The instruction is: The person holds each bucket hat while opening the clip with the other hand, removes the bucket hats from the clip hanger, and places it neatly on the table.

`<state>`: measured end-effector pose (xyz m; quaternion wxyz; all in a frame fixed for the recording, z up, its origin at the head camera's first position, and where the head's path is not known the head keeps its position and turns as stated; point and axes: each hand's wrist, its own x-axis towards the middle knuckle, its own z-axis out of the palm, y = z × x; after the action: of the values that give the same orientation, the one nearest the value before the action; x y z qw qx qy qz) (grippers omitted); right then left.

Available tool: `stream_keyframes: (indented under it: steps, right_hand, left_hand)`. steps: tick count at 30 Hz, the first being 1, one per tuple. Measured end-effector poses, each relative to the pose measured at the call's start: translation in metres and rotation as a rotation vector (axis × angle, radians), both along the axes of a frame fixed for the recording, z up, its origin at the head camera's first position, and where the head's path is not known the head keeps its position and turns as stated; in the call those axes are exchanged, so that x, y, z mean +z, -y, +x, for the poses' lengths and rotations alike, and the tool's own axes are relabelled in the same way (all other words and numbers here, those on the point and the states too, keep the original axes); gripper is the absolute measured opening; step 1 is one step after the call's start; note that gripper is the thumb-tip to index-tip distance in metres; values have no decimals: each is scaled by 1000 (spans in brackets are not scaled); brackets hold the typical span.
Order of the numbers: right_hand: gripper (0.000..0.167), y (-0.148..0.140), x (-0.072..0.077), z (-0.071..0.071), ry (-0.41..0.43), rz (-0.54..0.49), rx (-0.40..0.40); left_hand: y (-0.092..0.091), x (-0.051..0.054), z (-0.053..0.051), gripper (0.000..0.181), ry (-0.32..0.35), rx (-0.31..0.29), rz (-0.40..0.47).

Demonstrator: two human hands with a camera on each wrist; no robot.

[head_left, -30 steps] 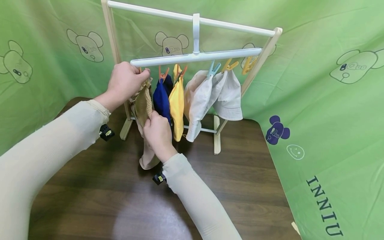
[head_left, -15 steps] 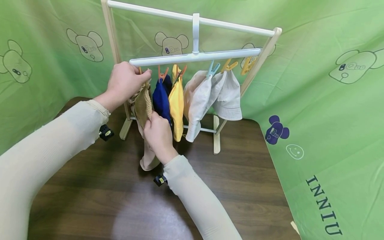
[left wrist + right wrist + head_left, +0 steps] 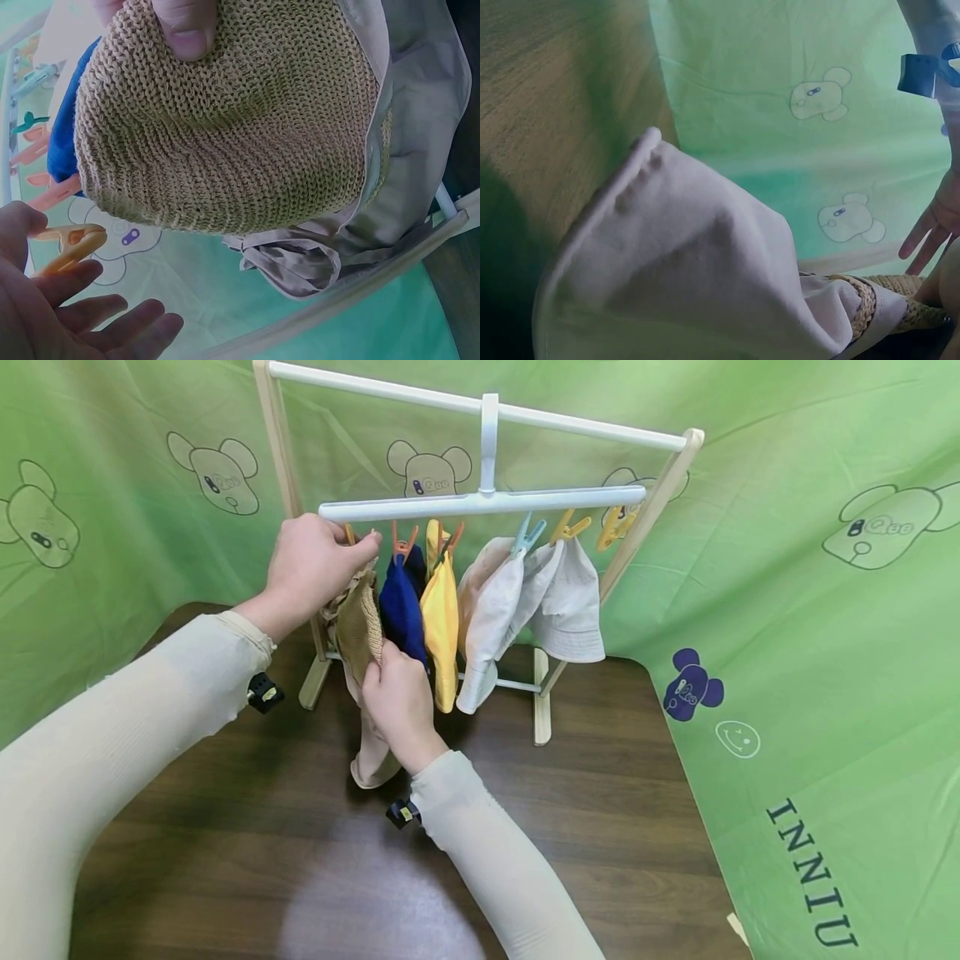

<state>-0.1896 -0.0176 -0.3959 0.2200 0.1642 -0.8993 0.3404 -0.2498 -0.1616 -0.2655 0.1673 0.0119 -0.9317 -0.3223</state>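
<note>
While your left hand (image 3: pixel 311 560) is pinching the yellow clip (image 3: pixel 73 244) and your right hand (image 3: pixel 399 697) is gripping the knitted hat (image 3: pixel 247 127) below the hanger's (image 3: pixel 405 508) left end, you are risking a drop if the clip is catching too little edge.

From where I sat, this looked like a small curtained booth set up for recording. Green cloth (image 3: pixel 810 610), printed with cartoon animal heads (image 3: pixel 217 481) and big dark letters (image 3: pixel 810 872), hung along the left, far and right sides (I could not tell what room lay behind it). A dark wood-grain tabletop (image 3: pixel 600 827) spread out between them, with a pale patch of light (image 3: pixel 382 893) at its near side. A small drying rack (image 3: pixel 375 388) stood towards the far side, and black wrist cameras (image 3: pixel 266 692) suited a filming spot.
</note>
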Motion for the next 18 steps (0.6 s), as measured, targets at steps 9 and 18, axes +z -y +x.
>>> stream_keyframes:
  steps: [9,18]
  right_hand:
    - [11,-2,-2,-1,-64,-5,2]
    - [9,-5,-2,0,-61,-22,-3]
  left_hand:
    - [-3,-1,2,63,-8,-1,15]
    - [-4,0,3,61,12,-1,43]
